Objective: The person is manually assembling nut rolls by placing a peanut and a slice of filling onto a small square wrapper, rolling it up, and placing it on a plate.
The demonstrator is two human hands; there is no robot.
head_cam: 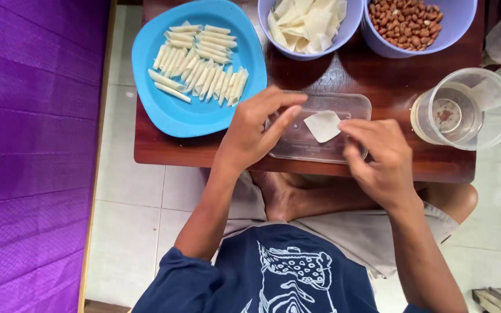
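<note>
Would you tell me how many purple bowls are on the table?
2: one purple bowl of wrapper squares at the top centre, one purple bowl of peanuts right of it. Both are cut off by the frame.

Your left hand [252, 132] and right hand [380, 155] meet at centre frame over a clear lid [320, 145], pinching a pale wrapper [322, 126]. Upper left, a blue plate [163, 110] holds rolled pieces [199, 69]. Along the top sit a wrapper bowl [308, 26] and peanut bowl [407, 23]; a clear jug [462, 110] stands at right.
</note>
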